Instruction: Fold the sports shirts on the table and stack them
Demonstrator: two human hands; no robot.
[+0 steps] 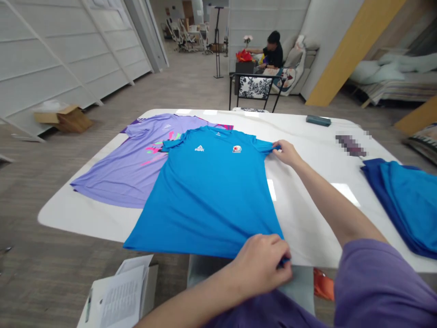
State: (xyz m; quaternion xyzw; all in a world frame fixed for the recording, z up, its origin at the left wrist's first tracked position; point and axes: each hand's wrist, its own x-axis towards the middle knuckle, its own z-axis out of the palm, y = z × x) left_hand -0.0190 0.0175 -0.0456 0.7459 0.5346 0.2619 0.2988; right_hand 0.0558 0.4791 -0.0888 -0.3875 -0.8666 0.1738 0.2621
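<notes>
A blue T-shirt (211,191) lies spread face up on the white table (307,218), its collar toward the far side and its hem at the near edge. My left hand (262,262) pinches the hem's right corner. Farther out, my right hand (286,152) has the end of the right sleeve between its fingers. Under the blue shirt's left side lies a lavender T-shirt (119,159) with pink and green print, also spread out.
Folded blue clothes (409,200) lie at the table's right, beyond them a dark case (318,120) and a blurred dark object (351,145). A chair (256,89) stands behind the table. Papers (123,291) lie at lower left. A person (273,54) sits in the background.
</notes>
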